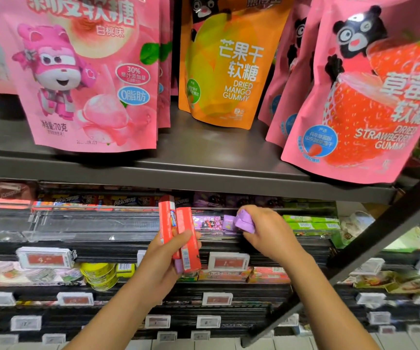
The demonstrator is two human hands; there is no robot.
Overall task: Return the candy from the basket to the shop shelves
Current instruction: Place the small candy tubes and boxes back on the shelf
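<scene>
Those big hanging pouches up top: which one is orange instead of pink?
The dried mango gummy pouch, hanging in the middle. It alone is orange; its neighbours, the peach pouch and strawberry pouch, are pink.

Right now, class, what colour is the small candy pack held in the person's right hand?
Purple: the small candy pack in the right hand, clearest in the head view.

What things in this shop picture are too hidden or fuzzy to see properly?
Head view only:
- Basket: outside the frame, nowhere visible.
- Small purple candy pack: mostly covered by the right hand; label unreadable.
- Two red candy boxes: lower parts hidden by the left hand; print too small.
- White price tags: numbers blurred.
- Pink strawberry gummy bag: cut off by the right edge.
</scene>
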